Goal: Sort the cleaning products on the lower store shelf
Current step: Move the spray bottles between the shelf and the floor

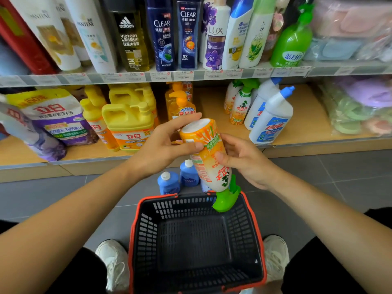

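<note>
An orange-and-white spray bottle (206, 153) with a green trigger head hangs upside down above the far rim of a black basket (148, 234). My left hand (167, 143) grips its base end and my right hand (244, 160) grips its middle from the right. On the lower shelf (307, 102) behind it stand matching spray bottles (239, 107), white toilet cleaner bottles with blue caps (271, 119), yellow detergent jugs (129, 122), orange pump bottles (182, 102) and purple laundry pouches (57, 117).
Two small blue bottles (180, 179) stand on the grey floor between the basket and the shelf base. The upper shelf (191, 75) carries shampoo bottles. Bagged soft goods (360, 107) fill the right side. My white shoes flank the basket.
</note>
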Motion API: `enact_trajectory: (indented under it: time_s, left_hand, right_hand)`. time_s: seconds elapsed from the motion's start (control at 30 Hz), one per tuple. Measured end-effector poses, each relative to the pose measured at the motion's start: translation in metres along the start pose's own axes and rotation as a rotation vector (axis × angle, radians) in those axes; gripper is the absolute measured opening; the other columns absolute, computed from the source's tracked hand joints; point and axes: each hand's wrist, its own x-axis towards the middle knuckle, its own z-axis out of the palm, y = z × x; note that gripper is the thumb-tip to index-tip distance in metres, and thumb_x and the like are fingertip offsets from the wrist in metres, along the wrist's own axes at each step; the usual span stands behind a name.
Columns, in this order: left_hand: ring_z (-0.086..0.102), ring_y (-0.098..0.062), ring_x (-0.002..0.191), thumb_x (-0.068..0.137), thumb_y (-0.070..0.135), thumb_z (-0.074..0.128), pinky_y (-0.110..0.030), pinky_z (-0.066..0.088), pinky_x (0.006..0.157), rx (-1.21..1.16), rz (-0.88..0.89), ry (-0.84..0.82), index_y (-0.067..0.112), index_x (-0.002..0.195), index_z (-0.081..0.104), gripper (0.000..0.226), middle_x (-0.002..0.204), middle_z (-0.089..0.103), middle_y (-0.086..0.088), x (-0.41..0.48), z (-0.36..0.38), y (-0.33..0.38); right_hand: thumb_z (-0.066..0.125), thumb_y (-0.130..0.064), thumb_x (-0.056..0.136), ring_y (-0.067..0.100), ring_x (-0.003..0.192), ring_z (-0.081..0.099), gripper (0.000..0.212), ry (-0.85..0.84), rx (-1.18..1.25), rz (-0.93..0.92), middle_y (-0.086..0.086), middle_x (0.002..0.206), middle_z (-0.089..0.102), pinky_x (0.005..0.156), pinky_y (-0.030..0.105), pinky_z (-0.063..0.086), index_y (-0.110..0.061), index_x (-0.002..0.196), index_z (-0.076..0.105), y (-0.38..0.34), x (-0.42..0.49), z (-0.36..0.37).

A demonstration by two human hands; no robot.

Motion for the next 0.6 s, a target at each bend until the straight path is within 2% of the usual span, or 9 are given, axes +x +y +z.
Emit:
enact_trajectory:
  time_s: [0.1,0.17,0.27,0.33,0.43,0.5,0.6]
  left_hand:
    - [0.066,-0.015,0.117,0.077,0.021,0.076,-0.029,0.058,0.089,-0.026,-0.012,0.084,0.010,0.139,0.058,0.065,0.132,0.066,-0.003,0.001,0.004,-0.002]
    - [0.068,-0.016,0.113,0.077,0.028,0.076,-0.036,0.060,0.089,-0.005,-0.019,0.170,0.010,0.137,0.060,0.064,0.128,0.068,-0.003,0.002,0.009,-0.004]
    - [0.070,-0.014,0.109,0.076,0.038,0.077,-0.042,0.061,0.089,0.055,-0.016,0.280,0.013,0.136,0.063,0.066,0.124,0.071,-0.001,0.002,0.016,-0.007]
    - [0.071,-0.014,0.108,0.077,0.042,0.076,-0.039,0.061,0.087,0.079,-0.019,0.281,0.015,0.136,0.063,0.066,0.124,0.071,0.000,0.001,0.018,-0.009]
    - [0.070,-0.022,0.107,0.085,0.034,0.070,-0.034,0.062,0.081,0.087,0.037,0.226,0.015,0.133,0.065,0.052,0.128,0.063,-0.004,0.001,0.013,-0.009]
    - [0.065,-0.023,0.113,0.091,0.023,0.068,-0.039,0.060,0.090,0.196,0.144,0.181,0.019,0.132,0.064,0.042,0.134,0.057,-0.007,0.002,0.005,-0.006]
    - [0.052,-0.021,0.134,0.094,0.016,0.066,-0.048,0.051,0.105,0.269,0.240,0.084,0.015,0.138,0.059,0.045,0.142,0.054,-0.009,0.004,-0.003,-0.002]
  right_hand:
    - [0.064,-0.030,0.095,0.025,0.129,0.056,0.042,0.002,-0.044,-0.016,0.001,0.135,0.065,0.110,0.048,0.045,-0.036,0.136,0.058,0.003,0.000,0.009]
    - [0.073,-0.036,0.087,0.022,0.128,0.058,0.058,0.035,-0.124,-0.020,-0.002,0.135,0.064,0.110,0.049,0.046,-0.034,0.141,0.051,0.004,0.001,0.014]
    - [0.092,-0.041,0.062,0.016,0.118,0.063,0.090,0.211,-0.260,-0.012,-0.003,0.128,0.065,0.102,0.046,0.053,-0.027,0.139,0.048,0.004,0.002,0.021]
    - [0.096,-0.034,0.060,0.017,0.111,0.066,0.084,0.288,-0.285,-0.018,-0.001,0.121,0.068,0.098,0.046,0.055,-0.021,0.130,0.051,0.006,0.003,0.019]
    - [0.090,-0.024,0.066,0.020,0.106,0.071,0.067,0.240,-0.117,0.022,0.005,0.114,0.074,0.093,0.043,0.057,-0.017,0.125,0.058,0.005,0.003,0.008]
    - [0.083,-0.023,0.074,0.024,0.109,0.071,0.058,0.145,0.060,0.057,0.007,0.117,0.074,0.091,0.039,0.056,-0.017,0.127,0.060,0.003,0.002,0.000]
    - [0.070,-0.017,0.085,0.033,0.121,0.064,0.052,0.016,0.159,0.086,0.015,0.129,0.068,0.103,0.047,0.051,-0.013,0.135,0.057,0.002,0.003,-0.005]
